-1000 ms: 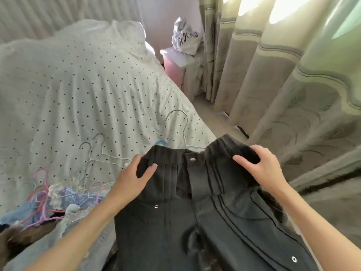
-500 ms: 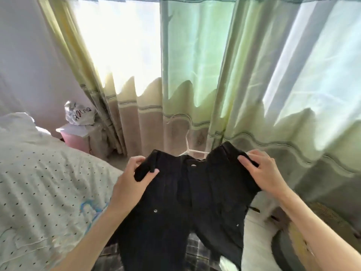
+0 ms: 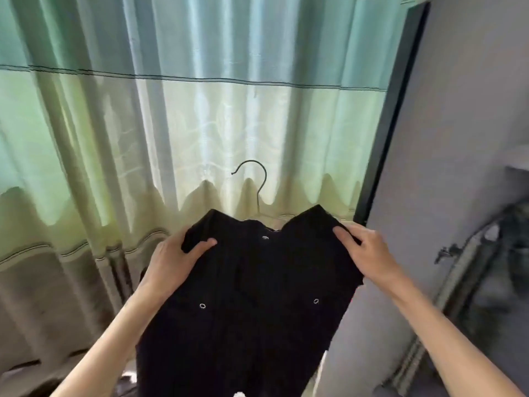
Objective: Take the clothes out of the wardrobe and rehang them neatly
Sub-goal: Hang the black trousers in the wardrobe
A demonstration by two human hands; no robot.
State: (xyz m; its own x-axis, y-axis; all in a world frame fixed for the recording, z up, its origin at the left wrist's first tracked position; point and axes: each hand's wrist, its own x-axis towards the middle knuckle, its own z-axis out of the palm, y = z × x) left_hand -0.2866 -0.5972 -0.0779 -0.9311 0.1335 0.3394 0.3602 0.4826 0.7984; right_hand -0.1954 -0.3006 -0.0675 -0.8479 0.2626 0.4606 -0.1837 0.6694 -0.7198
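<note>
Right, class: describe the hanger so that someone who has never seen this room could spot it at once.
Start at the green curtain filling the background. In front of it, both hands hold up a black garment. The hanger rises from its collar: a thin metal hook, curling left, the only dark wire shape against the pale fabric.

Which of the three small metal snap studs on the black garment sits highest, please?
The silver snap stud at the centre, just below the wire hanger's hook; the other two studs sit much lower on the black garment.
</note>
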